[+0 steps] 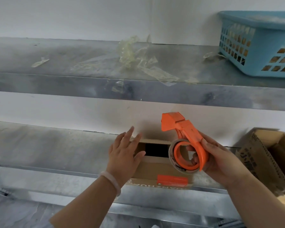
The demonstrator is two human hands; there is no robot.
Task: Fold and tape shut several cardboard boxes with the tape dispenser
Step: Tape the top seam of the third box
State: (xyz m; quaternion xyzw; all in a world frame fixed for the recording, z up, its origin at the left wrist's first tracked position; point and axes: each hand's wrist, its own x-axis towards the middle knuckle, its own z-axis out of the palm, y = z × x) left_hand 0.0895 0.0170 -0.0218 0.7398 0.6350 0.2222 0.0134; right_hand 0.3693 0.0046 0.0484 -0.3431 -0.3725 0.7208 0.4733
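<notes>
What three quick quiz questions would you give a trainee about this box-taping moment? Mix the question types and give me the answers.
1. True or false: the right hand grips the orange tape dispenser.
2. The left hand rests flat on: A) the blue basket, B) the cardboard box, C) the tape scraps.
3. Short answer: is the top of that box fully closed?

Key: 1 true; 2 B; 3 no, a dark gap is open in its top.
</notes>
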